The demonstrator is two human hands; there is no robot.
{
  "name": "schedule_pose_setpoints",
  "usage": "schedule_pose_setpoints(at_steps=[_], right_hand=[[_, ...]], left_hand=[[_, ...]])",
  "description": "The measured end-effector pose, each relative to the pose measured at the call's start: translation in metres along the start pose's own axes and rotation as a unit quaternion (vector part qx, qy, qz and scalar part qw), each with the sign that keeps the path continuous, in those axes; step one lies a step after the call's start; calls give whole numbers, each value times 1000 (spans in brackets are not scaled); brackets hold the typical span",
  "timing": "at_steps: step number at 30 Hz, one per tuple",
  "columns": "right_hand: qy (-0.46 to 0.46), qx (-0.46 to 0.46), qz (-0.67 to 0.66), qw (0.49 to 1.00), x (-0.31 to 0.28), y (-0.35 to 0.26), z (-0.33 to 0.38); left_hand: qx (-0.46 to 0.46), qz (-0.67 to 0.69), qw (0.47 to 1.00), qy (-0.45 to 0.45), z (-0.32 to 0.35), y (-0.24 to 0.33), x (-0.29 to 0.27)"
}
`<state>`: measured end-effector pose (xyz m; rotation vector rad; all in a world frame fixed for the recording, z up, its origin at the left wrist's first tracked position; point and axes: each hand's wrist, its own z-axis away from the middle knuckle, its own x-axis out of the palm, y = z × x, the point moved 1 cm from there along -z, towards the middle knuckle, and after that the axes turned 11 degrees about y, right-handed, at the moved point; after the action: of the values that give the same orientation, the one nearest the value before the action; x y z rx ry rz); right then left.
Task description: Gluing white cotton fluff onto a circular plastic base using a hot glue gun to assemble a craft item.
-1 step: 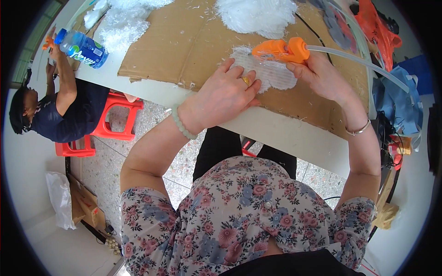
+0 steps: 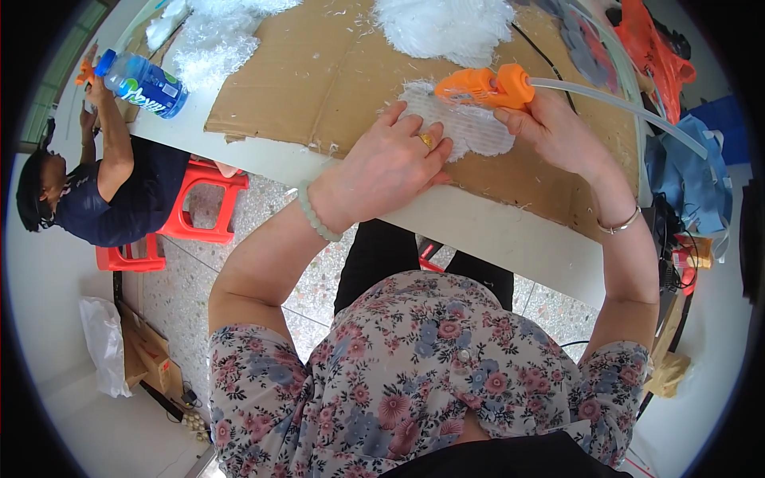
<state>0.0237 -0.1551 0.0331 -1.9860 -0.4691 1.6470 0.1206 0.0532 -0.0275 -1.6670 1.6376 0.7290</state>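
Observation:
My right hand [image 2: 558, 131] is closed around an orange hot glue gun [image 2: 490, 86], with a long translucent glue stick [image 2: 629, 107] running out of its back to the right. The gun's nose points left, over a white ribbed, fluffy-edged piece [image 2: 482, 131] that lies on brown cardboard. My left hand [image 2: 390, 163], wearing a gold ring, rests palm down at the left edge of that piece, its fingers bent and gripping the edge. The thumb tip is partly hidden.
White fluffy heaps [image 2: 446, 28] lie farther back on the cardboard [image 2: 295, 80]. At the left, a blue-capped bottle [image 2: 143, 84] stands on the white table. A co-worker [image 2: 103, 183] sits beyond it by red stools [image 2: 207, 199]. A black cable [image 2: 542, 52] crosses the cardboard.

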Motion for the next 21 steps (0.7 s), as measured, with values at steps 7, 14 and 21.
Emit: schedule_pose_setpoints(at_steps=[7, 14, 21], right_hand=[[-2, 13, -20, 1000, -7, 2, 0], [-49, 67, 36, 996, -13, 3, 7], [-18, 28, 38, 999, -7, 0, 6]], left_hand=[[2, 5, 1000, -5, 0, 1, -1], [-2, 7, 1000, -3, 1, 0, 0], [0, 7, 1000, 6, 1, 0, 1]])
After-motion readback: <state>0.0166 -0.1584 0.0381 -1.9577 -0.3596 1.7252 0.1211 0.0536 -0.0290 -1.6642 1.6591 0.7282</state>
